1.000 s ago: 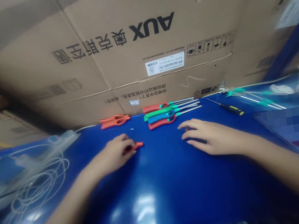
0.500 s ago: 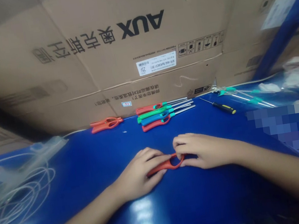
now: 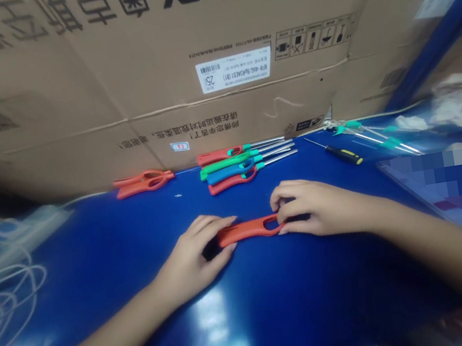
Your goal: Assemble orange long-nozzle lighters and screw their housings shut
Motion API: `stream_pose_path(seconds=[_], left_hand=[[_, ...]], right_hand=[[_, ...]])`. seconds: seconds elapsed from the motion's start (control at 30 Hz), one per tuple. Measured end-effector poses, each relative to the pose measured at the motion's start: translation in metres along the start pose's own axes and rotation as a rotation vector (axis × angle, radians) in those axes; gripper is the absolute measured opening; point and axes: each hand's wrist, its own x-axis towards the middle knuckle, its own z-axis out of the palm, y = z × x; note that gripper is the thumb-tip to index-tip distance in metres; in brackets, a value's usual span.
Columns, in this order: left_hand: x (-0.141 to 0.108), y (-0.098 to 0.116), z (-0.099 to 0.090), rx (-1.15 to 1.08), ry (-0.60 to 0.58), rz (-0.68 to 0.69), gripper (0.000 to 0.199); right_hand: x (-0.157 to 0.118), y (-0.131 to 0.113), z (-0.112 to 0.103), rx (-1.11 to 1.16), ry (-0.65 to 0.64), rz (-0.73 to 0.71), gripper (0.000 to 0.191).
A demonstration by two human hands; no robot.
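Note:
An orange-red lighter casing (image 3: 244,230) lies lengthwise between my two hands, low over the blue table. My left hand (image 3: 194,256) is around its left end, fingers on the far side and thumb on the near side. At the loop end on the right, my right hand (image 3: 312,207) pinches the casing, and the fingers hide its tip. Most of the casing's body shows between them. Beyond my hands lie several assembled long-neck lighters (image 3: 230,167) in red, green and blue with metal tubes. Two more orange casings (image 3: 143,182) rest to their left.
A large cardboard box (image 3: 156,80) with upside-down print stands along the table's (image 3: 268,306) back. A black-and-yellow screwdriver (image 3: 343,154) lies at the right, beside metal tubes with green parts (image 3: 382,139). White cable (image 3: 12,309) coils at the left, and a clear plastic bag lies behind it.
My left hand has slid left along the casing and uncovered more of its body. My right hand keeps its pinch on the loop end. The camera view has shifted and tipped downward.

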Motion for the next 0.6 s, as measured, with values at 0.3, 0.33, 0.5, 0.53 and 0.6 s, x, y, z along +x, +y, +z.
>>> stream_pose_path(seconds=[0.3, 0.33, 0.5, 0.53, 0.6], left_hand=[[0.000, 0.000, -0.002, 0.001, 0.023, -0.033, 0.044], [0.000, 0.000, -0.002, 0.001, 0.026, -0.035, 0.047], [0.001, -0.002, -0.001, -0.022, 0.053, -0.035, 0.040], [0.001, -0.002, -0.001, -0.023, 0.055, -0.034, 0.038], [0.001, -0.002, -0.002, -0.027, 0.048, -0.027, 0.036]], right_hand=[[0.002, -0.003, -0.001, 0.089, 0.411, 0.132, 0.018], [0.002, -0.004, -0.002, 0.125, 0.399, 0.164, 0.020], [0.000, -0.008, -0.005, 0.143, 0.029, 0.152, 0.024], [0.000, -0.009, -0.005, 0.073, -0.060, 0.155, 0.026], [0.000, -0.012, -0.004, -0.055, -0.188, 0.183, 0.031]])
